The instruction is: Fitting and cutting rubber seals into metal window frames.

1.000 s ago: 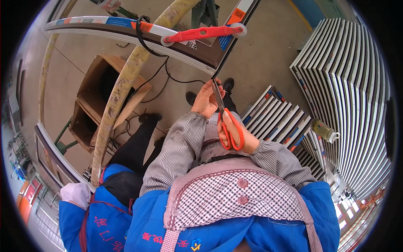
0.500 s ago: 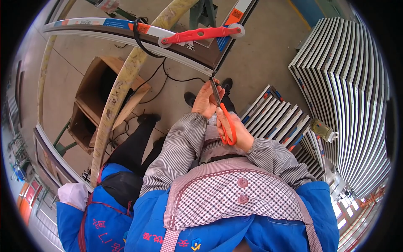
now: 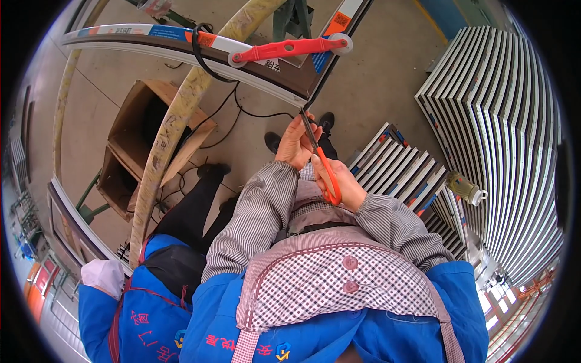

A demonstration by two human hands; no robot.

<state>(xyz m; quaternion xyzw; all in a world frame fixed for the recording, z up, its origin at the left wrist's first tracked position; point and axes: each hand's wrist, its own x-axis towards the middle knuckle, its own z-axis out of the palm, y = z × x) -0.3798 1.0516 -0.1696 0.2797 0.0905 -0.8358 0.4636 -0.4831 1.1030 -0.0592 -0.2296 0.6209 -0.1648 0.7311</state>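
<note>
My right hand (image 3: 347,186) grips scissors (image 3: 327,172) with orange handles, their dark blades pointing up to the corner of a brown and white frame (image 3: 290,86). Beside the blades is my left hand (image 3: 294,144), fingers bent and pinched together near the tips. A thin black rubber strip (image 3: 266,114) runs from the left into those fingers; the exact grip is partly hidden. A red roller tool (image 3: 289,47) with a pale wheel at each end lies across the frame corner, and a loop of black strip (image 3: 196,54) hangs over the frame.
Cardboard boxes (image 3: 130,139) stand on the floor at left, behind a worn yellowish rail (image 3: 162,142). A co-worker in a blue jacket (image 3: 145,314) is close on my left. Stacked framed panels (image 3: 496,121) fill the right, with a bottle (image 3: 465,189) on a lower stack (image 3: 396,166).
The scissors' handles have come closer together in my right hand, and the blades have tilted slightly. My left hand has barely moved.
</note>
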